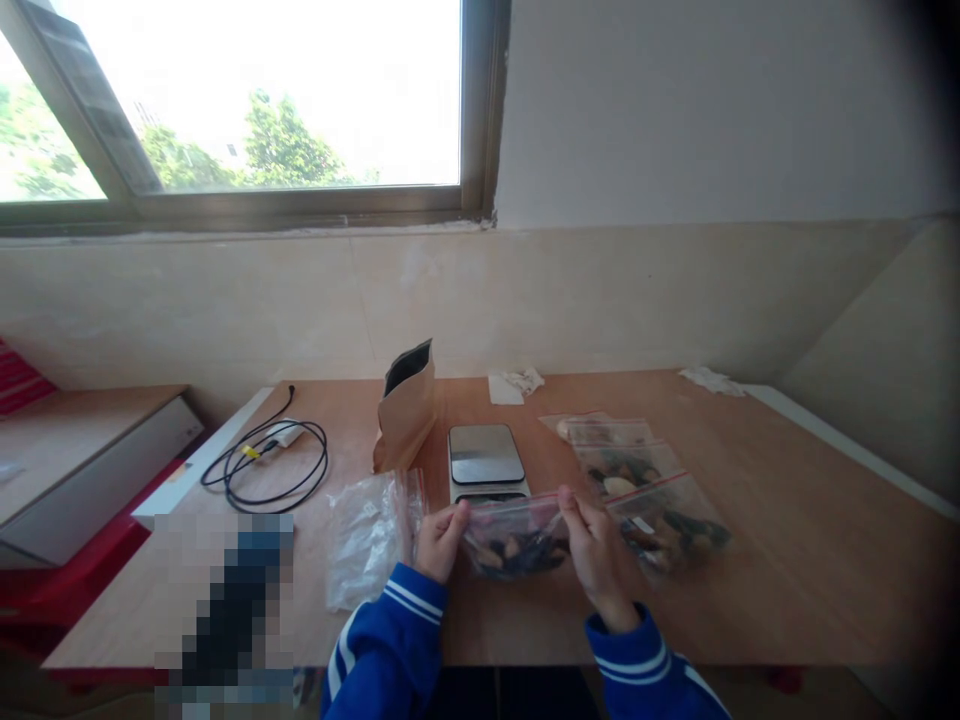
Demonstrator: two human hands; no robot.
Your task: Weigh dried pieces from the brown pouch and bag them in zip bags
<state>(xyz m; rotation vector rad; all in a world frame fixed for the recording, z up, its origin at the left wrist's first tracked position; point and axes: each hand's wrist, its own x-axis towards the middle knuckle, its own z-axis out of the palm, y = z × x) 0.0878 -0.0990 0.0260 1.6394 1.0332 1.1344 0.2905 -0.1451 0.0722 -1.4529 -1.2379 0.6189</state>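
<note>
The person holds a small clear plastic zip bag with dark and pale pieces inside (516,545) between both hands, low over the front part of the brown wooden desk (787,540), just in front of the small silver kitchen scale (486,460). The left hand (440,540) is pinching the left end of the bag's top edge, and the right hand (596,550) is pinching the right end, so both hands are grasping the bag. The work in hand looks like closing the zip strip. To do it well, the fingers should probably keep the strip straight and flat and press along it from one end to the other, with the filled part hanging below so no piece gets caught in the seal.

Just to the right lie more filled clear bags with red strips (645,490). To the left lies a crumpled empty clear bag (371,535), and behind it stands an open brown paper pouch (407,410). A black coiled cable (270,460) lies further left.
</note>
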